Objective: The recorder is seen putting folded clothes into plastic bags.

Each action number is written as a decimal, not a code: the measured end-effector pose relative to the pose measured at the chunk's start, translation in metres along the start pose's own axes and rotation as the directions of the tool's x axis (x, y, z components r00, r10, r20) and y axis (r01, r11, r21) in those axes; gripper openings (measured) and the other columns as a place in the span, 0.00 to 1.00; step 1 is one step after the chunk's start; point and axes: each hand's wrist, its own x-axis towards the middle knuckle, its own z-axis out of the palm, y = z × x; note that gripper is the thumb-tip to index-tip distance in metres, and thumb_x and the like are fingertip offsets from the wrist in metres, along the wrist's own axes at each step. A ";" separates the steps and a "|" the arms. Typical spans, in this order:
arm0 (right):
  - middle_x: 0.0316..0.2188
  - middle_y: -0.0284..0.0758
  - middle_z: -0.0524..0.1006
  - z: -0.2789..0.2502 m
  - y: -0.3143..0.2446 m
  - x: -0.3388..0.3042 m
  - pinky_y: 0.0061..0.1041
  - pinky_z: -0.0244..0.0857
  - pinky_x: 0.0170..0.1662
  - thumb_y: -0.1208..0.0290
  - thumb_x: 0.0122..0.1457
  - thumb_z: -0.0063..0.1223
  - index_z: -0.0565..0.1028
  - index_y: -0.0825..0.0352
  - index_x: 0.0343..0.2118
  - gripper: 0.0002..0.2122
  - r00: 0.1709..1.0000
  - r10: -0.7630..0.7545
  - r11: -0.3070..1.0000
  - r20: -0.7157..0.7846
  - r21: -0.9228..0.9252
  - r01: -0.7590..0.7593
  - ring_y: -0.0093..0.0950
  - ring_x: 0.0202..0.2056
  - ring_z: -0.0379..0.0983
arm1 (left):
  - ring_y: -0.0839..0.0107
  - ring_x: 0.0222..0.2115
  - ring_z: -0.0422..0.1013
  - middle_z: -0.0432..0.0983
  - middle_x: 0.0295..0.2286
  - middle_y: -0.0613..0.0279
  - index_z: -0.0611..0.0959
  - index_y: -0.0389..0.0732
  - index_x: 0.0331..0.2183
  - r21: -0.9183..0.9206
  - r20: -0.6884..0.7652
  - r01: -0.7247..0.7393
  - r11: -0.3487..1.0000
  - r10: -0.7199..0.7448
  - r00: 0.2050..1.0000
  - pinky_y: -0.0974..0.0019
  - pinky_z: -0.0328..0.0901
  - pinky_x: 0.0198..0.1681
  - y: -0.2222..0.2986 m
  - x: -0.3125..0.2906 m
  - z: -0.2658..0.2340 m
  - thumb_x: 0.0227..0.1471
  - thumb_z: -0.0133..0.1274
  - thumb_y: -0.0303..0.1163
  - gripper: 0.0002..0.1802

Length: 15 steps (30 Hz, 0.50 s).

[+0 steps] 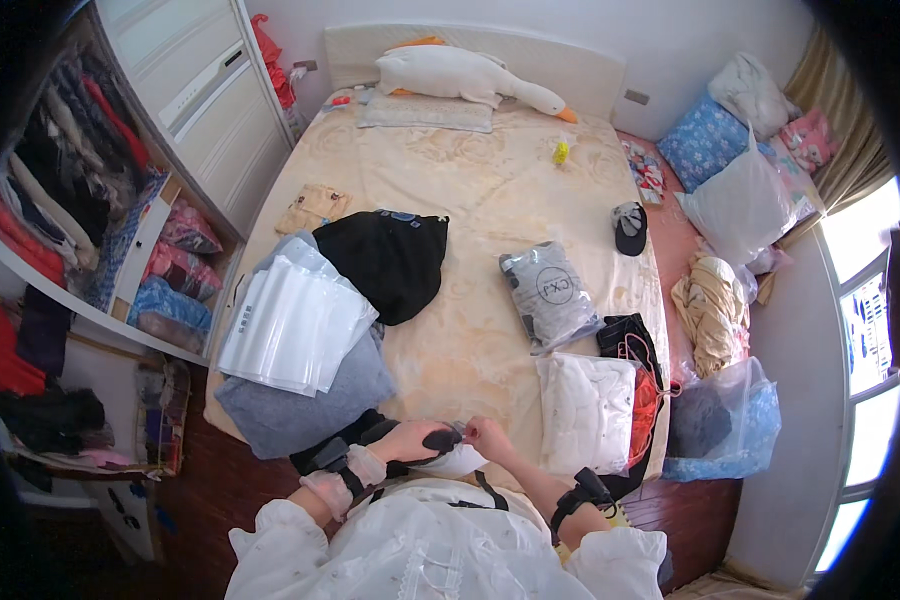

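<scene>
White material, too small to tell as cloth or plastic, sits close to your body at the bed's near edge, likely to let both hands meet over it: your right hand has its fingers closed, apparently pinching its top, while your left hand bends over it, its grip impossible to tell. Farther out, plastic bags top grey cloth at left and a packed white garment lies right, seemingly for easy reach.
</scene>
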 end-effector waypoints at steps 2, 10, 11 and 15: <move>0.29 0.43 0.76 -0.001 -0.004 -0.001 0.37 0.68 0.38 0.72 0.50 0.61 0.77 0.68 0.27 0.06 1.000 -0.017 1.000 0.020 -0.023 0.017 0.42 0.36 0.75 | 0.51 0.40 0.75 0.79 0.38 0.50 0.78 0.45 0.48 0.074 0.067 0.020 0.997 -0.025 0.997 0.55 0.69 0.42 -0.010 -0.003 0.006 0.43 0.57 0.36 0.26; 0.23 0.44 0.78 0.005 -0.034 -0.025 0.36 0.68 0.31 0.73 0.47 0.64 0.78 0.68 0.26 0.06 0.991 -0.081 0.966 0.104 -0.235 0.103 0.40 0.28 0.77 | 0.54 0.22 0.76 0.79 0.22 0.56 0.67 0.36 0.57 0.655 0.017 0.212 0.725 -0.295 0.955 0.52 0.67 0.24 -0.069 0.010 0.133 0.51 0.50 0.32 0.31; 0.23 0.44 0.78 0.006 -0.024 -0.024 0.36 0.68 0.31 0.73 0.47 0.64 0.78 0.68 0.26 0.06 0.992 -0.075 0.964 0.104 -0.247 0.099 0.40 0.28 0.77 | 0.54 0.22 0.76 0.79 0.22 0.56 0.67 0.36 0.57 0.648 0.013 0.211 0.732 -0.287 0.958 0.52 0.67 0.24 -0.074 0.019 0.141 0.51 0.50 0.32 0.31; 0.22 0.41 0.78 -0.014 0.008 -0.043 0.31 0.69 0.31 0.74 0.47 0.65 0.78 0.69 0.27 0.07 0.998 -0.061 0.998 0.003 0.011 0.061 0.32 0.26 0.76 | 0.51 0.39 0.75 0.78 0.37 0.45 0.64 0.33 0.58 0.274 0.416 0.070 0.959 -0.184 0.890 0.54 0.68 0.41 -0.050 0.046 0.103 0.53 0.51 0.35 0.33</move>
